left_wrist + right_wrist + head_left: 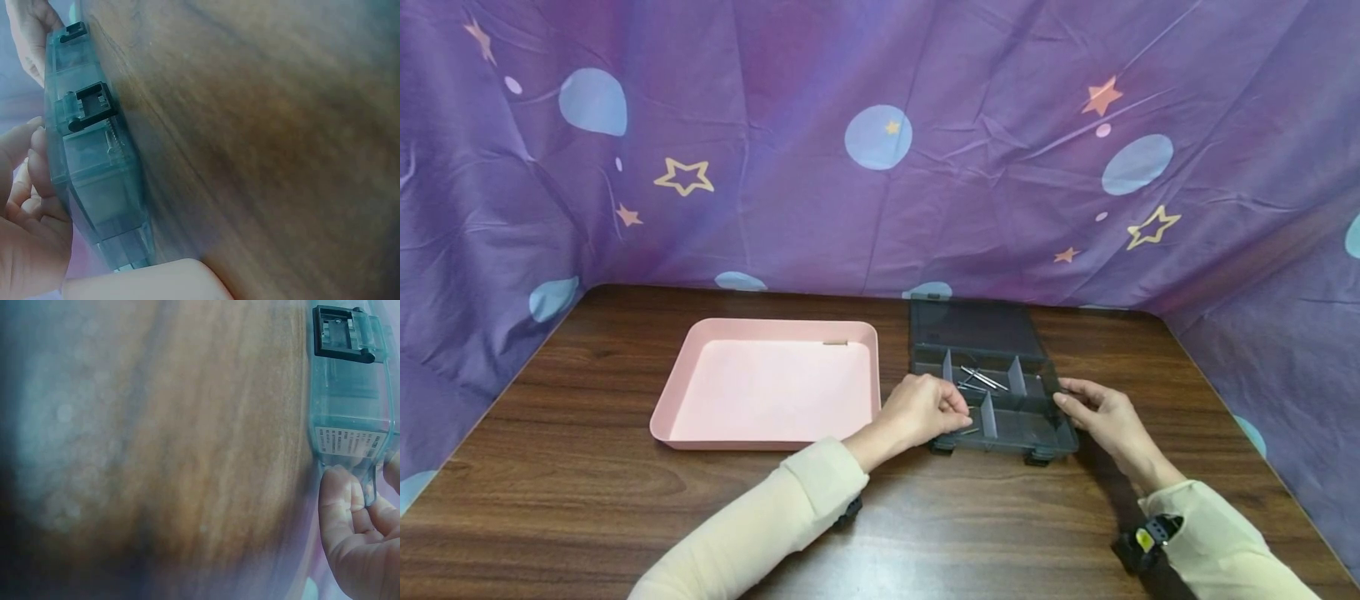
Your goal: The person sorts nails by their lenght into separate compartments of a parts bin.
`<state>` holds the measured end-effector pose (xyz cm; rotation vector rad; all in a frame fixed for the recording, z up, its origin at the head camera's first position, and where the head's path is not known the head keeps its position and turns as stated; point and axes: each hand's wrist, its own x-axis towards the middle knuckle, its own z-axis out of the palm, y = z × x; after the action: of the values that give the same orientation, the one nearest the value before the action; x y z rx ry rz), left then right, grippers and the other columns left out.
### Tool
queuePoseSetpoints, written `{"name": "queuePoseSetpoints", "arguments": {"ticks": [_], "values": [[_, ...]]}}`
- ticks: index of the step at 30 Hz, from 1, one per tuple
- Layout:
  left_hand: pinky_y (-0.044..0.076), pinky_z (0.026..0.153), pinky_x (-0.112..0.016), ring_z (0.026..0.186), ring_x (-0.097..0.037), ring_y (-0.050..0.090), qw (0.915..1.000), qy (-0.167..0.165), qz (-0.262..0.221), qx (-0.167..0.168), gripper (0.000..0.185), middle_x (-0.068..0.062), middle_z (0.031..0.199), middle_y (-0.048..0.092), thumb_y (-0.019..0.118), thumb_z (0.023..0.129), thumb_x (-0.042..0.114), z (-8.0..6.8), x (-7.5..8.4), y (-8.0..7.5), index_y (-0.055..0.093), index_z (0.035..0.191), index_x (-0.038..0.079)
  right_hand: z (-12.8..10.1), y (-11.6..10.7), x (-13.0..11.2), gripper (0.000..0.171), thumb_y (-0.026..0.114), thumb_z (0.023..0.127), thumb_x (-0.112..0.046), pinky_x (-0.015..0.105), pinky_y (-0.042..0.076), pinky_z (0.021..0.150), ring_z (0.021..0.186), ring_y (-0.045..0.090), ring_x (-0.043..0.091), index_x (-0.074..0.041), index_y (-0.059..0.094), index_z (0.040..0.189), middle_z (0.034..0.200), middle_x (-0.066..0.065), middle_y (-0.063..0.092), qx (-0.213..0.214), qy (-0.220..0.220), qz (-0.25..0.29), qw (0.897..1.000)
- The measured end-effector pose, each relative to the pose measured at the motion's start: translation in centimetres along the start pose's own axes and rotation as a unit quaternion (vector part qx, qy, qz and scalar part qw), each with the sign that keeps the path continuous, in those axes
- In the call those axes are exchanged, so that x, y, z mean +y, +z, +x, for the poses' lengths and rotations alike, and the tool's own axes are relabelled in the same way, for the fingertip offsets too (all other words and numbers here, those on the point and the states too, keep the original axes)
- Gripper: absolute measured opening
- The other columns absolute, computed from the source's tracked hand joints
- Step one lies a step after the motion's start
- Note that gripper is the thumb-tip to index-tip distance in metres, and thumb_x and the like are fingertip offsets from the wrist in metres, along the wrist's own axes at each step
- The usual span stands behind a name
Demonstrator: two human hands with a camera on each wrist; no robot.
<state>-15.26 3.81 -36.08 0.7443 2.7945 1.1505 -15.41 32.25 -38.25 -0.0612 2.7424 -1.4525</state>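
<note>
A dark translucent compartment box (1026,429) lies on the table with its lid (973,325) folded back. My left hand (925,408) reaches over its front left compartment, thumb and fingertips drawn together at the rim. Whether a small piece sits between those fingertips, I cannot tell. Close by lies a thin brass-coloured piece (970,431) in that compartment. Several silver metal rods (985,378) are in the back middle compartment. At the box's right end my right hand (1108,421) pinches the wall; in the right wrist view the fingers grip the corner beside a printed label (350,442).
A shallow pink tray (673,398) stands left of the box, with a small brownish strip (835,342) near its back right corner. Two black latches (1037,457) project from the box's front. A purple patterned curtain (805,217) hangs behind the wooden table (550,467).
</note>
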Motion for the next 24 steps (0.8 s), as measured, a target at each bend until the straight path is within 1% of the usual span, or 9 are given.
{"name": "queuePoseSetpoints", "arguments": {"ticks": [3,6,10,12,13,17,19,21,24], "values": [[0.043,0.062,-0.015,0.064,0.002,0.058,1.0000,0.003,0.000,0.001,0.008,0.010,0.071,0.071,0.077,0.077,0.026,0.0,0.0,0.0,0.073,0.076,0.019,0.1,0.0,0.0,0.053,0.056,0.095,-0.026,0.016,0.050,0.068,0.080,0.053,-0.009,0.013,0.045,0.129,0.089,-0.017,0.058,0.001,0.001,0.000,1.000],[0.043,0.063,-0.015,0.065,0.002,0.060,1.0000,0.004,-0.009,-0.001,0.008,0.009,0.072,0.071,0.077,0.077,0.025,0.0,-0.1,-0.1,0.073,0.076,0.019,0.1,0.0,0.0,0.052,0.056,0.095,-0.025,0.016,0.050,0.067,0.079,0.053,-0.008,0.013,0.045,0.129,0.091,-0.014,0.060,0.003,0.001,-0.002,1.000],[0.044,0.066,-0.016,0.065,0.001,0.060,0.9990,-0.003,-0.045,0.000,0.007,0.007,0.073,0.072,0.077,0.077,0.023,-0.1,-0.2,-0.2,0.073,0.078,0.017,0.2,0.1,-0.1,0.051,0.056,0.095,-0.024,0.017,0.050,0.067,0.079,0.054,-0.008,0.013,0.045,0.129,0.096,-0.003,0.063,0.004,0.002,-0.009,1.000],[0.044,0.066,-0.016,0.064,0.002,0.060,0.9977,-0.010,-0.067,0.001,0.007,0.006,0.073,0.072,0.077,0.077,0.022,-0.1,-0.3,-0.4,0.073,0.079,0.017,0.2,0.1,0.0,0.052,0.056,0.095,-0.024,0.017,0.050,0.066,0.079,0.053,-0.008,0.013,0.045,0.129,0.097,-0.001,0.063,0.005,0.002,-0.013,1.000],[0.044,0.065,-0.016,0.063,0.002,0.059,0.9970,-0.014,-0.076,0.000,0.007,0.006,0.073,0.072,0.077,0.077,0.022,-0.1,-0.4,-0.5,0.073,0.079,0.016,0.2,0.1,0.0,0.052,0.056,0.095,-0.024,0.017,0.050,0.066,0.079,0.053,-0.008,0.013,0.045,0.129,0.097,-0.002,0.063,0.004,0.002,-0.013,1.000],[0.043,0.062,-0.015,0.060,0.004,0.056,0.9946,-0.025,-0.101,0.001,0.008,0.004,0.074,0.072,0.077,0.077,0.021,-0.3,-0.6,-1.0,0.073,0.081,0.015,0.1,0.1,0.0,0.052,0.056,0.095,-0.025,0.017,0.050,0.067,0.079,0.054,-0.008,0.013,0.046,0.129,0.091,-0.014,0.060,0.003,-0.003,-0.008,1.000],[0.044,0.060,-0.015,0.060,0.004,0.056,0.9933,-0.031,-0.111,0.003,0.008,0.003,0.074,0.072,0.077,0.077,0.021,-0.4,-0.8,-1.3,0.073,0.081,0.015,0.0,0.0,-0.1,0.052,0.056,0.095,-0.026,0.017,0.050,0.067,0.079,0.054,-0.008,0.013,0.046,0.128,0.089,-0.018,0.059,0.003,-0.005,-0.003,1.000],[0.045,0.061,-0.016,0.062,0.003,0.057,0.9916,-0.039,-0.123,0.005,0.008,0.002,0.075,0.072,0.076,0.077,0.020,-0.5,-1.0,-1.6,0.072,0.082,0.014,-0.1,0.0,-0.1,0.052,0.056,0.095,-0.026,0.017,0.050,0.067,0.079,0.054,-0.008,0.013,0.046,0.128,0.088,-0.019,0.058,0.003,-0.006,-0.001,1.000],[0.047,0.065,-0.017,0.067,0.000,0.059,0.9847,-0.058,-0.165,0.001,0.008,0.001,0.078,0.072,0.075,0.079,0.018,-0.7,-1.3,-2.2,0.072,0.084,0.012,-0.1,-0.1,-0.2,0.053,0.056,0.095,-0.027,0.017,0.050,0.067,0.079,0.054,-0.008,0.012,0.046,0.129,0.089,-0.017,0.059,0.003,-0.004,-0.004,1.000]]}}
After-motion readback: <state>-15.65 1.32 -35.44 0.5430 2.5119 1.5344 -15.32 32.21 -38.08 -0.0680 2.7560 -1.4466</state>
